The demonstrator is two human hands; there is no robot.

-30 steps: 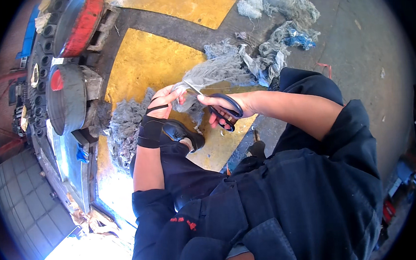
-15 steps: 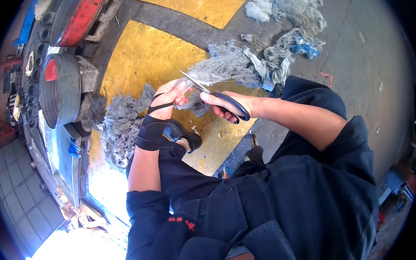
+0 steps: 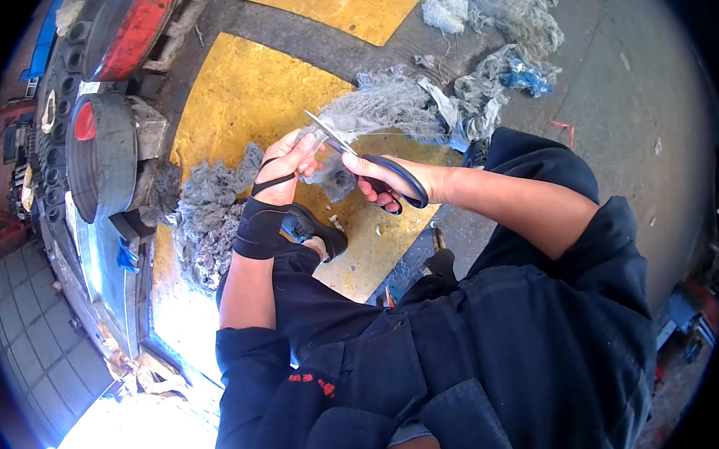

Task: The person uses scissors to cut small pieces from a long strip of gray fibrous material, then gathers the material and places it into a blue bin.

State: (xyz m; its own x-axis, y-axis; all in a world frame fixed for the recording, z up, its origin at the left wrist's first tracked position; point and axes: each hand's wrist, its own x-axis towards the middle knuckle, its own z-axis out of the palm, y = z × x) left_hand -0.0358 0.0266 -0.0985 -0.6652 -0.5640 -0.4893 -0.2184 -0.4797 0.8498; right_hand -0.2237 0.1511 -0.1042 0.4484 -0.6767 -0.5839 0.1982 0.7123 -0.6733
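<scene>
My right hand [image 3: 391, 176] is wrapped round the black handles of a pair of scissors [image 3: 329, 133], whose blades point up and to the left. My left hand [image 3: 290, 165], with a black wrist support [image 3: 260, 228] on it, pinches one end of a tangle of grey netting [image 3: 382, 109]. The scissor blades lie across the netting right beside the left fingertips. From there the netting stretches away to the right over the floor, with thin strands hanging loose. Whether the blades are touching a strand is too fine to make out.
A heap of grey fibre [image 3: 212, 212] lies left of my shoe [image 3: 315, 231]. More netting [image 3: 519, 13] is piled at the far right, near a blue scrap [image 3: 524, 78]. Yellow painted floor [image 3: 247, 100] spreads beneath. Large round drums [image 3: 102, 157] stand at the left.
The scissors and my right hand have shifted slightly left and the handles have opened wider. My left hand stays pinched on the netting.
</scene>
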